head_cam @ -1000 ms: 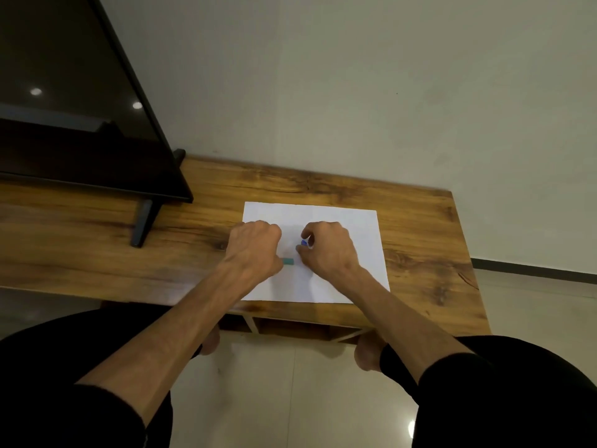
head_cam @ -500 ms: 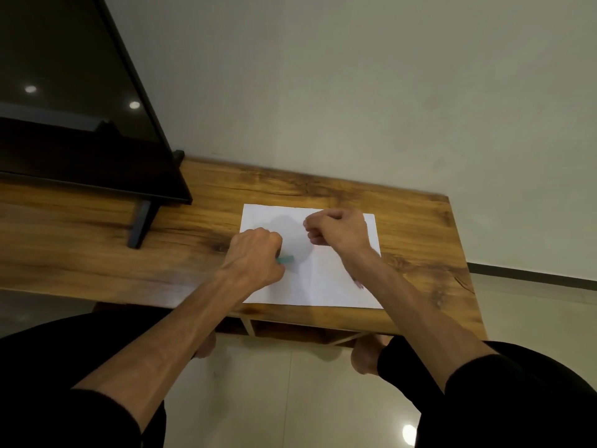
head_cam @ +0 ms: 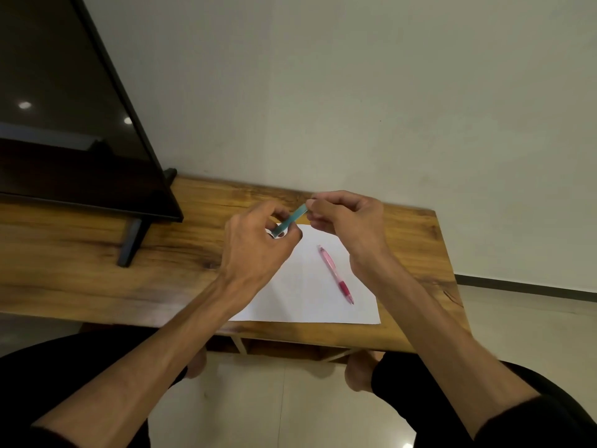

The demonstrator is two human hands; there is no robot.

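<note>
A thin teal stick-like object [head_cam: 289, 219] is held in the air above the table, slanting up to the right. My left hand [head_cam: 258, 244] pinches its lower end and my right hand [head_cam: 347, 223] pinches its upper end. Below them a white sheet of paper [head_cam: 307, 295] lies flat on the wooden table [head_cam: 80, 263]. A pink pen [head_cam: 336, 274] lies on the sheet, tip toward me, touching neither hand.
A black screen [head_cam: 64, 124] on a dark stand [head_cam: 130, 242] takes up the table's left part. A pale wall rises right behind the table. My knees in dark trousers sit at the near edge, over a tiled floor.
Both hands have risen off the paper, lifting the teal object between them. The right hand has let go of the pink pen, which now lies uncovered on the sheet.
</note>
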